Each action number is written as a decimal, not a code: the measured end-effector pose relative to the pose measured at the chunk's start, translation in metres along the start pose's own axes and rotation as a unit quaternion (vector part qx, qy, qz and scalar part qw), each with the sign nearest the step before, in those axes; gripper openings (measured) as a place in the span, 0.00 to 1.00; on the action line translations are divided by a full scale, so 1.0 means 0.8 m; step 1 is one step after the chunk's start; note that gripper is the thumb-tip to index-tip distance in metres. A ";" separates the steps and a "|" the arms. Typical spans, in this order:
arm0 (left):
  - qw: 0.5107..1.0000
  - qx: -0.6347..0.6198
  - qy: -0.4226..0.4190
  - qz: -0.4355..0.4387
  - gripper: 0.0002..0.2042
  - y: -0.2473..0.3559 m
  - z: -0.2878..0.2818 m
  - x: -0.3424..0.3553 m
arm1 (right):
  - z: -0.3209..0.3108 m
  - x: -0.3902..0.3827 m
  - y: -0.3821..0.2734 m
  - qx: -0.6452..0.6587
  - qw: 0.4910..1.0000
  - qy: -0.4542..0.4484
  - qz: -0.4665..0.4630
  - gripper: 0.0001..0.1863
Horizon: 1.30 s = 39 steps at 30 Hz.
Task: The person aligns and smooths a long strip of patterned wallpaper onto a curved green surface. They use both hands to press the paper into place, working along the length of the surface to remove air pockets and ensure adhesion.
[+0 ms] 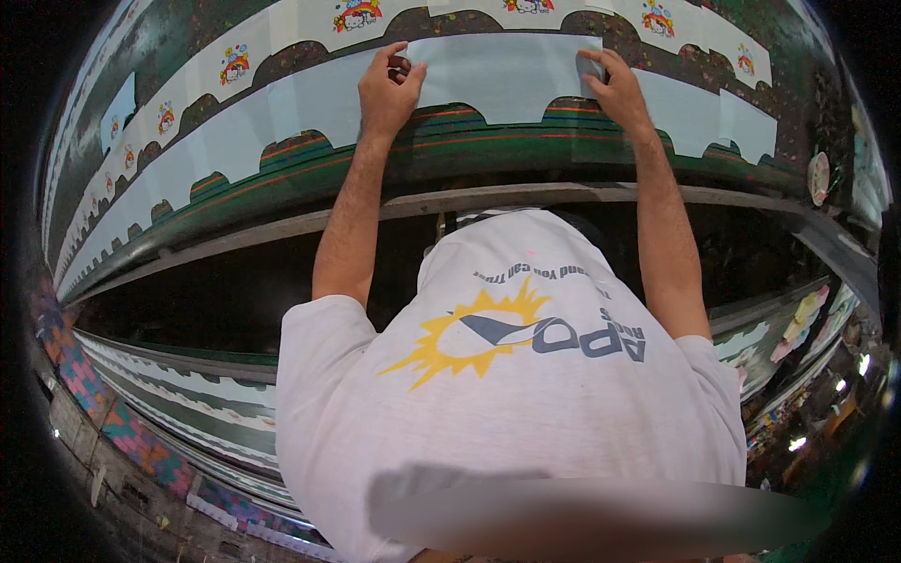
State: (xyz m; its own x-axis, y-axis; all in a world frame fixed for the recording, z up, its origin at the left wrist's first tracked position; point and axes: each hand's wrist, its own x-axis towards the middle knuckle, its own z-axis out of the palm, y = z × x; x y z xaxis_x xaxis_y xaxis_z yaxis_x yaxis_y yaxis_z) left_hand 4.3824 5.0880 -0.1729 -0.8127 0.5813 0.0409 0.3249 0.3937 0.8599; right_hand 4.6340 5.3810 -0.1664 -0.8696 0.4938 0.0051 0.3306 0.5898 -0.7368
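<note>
A pale blue cut fabric panel [497,80], with a straight far edge and a notched near edge, lies across the long table between my hands. My left hand [389,94] grips its left edge near the far corner, thumb and index finger on the cloth and the other fingers curled. At the opposite edge, my right hand [615,89] pinches the panel near its far right corner. Similar plain panels continue the row, one on the left [319,98] and another on the right [678,113]. Beyond them runs a row of white panels [282,42] bearing colourful cartoon rainbow prints.
The dark green table [450,150] has red lines near its front and a raised rail [507,195] along its near side. A small round container [818,178] sits at the right end. Behind me, another long table [188,394] carries more pale panels.
</note>
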 end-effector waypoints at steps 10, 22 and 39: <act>0.996 0.079 0.016 0.033 0.21 0.000 0.004 0.009 | 0.001 0.005 -0.009 -0.005 1.000 -0.001 0.030 0.23; 0.862 0.449 -0.096 0.215 0.35 -0.010 0.068 -0.004 | -0.004 -0.001 0.018 0.039 0.999 -0.030 0.022 0.21; 0.901 0.374 -0.057 0.211 0.46 0.137 0.331 -0.056 | -0.184 -0.105 0.164 0.137 0.984 0.099 0.049 0.13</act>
State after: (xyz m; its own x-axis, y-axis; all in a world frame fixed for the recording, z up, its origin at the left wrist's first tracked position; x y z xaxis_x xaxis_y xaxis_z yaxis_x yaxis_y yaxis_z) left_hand 4.5825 5.2942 -0.2151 -0.4993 0.8444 0.1944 0.8632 0.4654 0.1956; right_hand 4.8046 5.5112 -0.1642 -0.7411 0.6704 0.0370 0.2737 0.3520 -0.8951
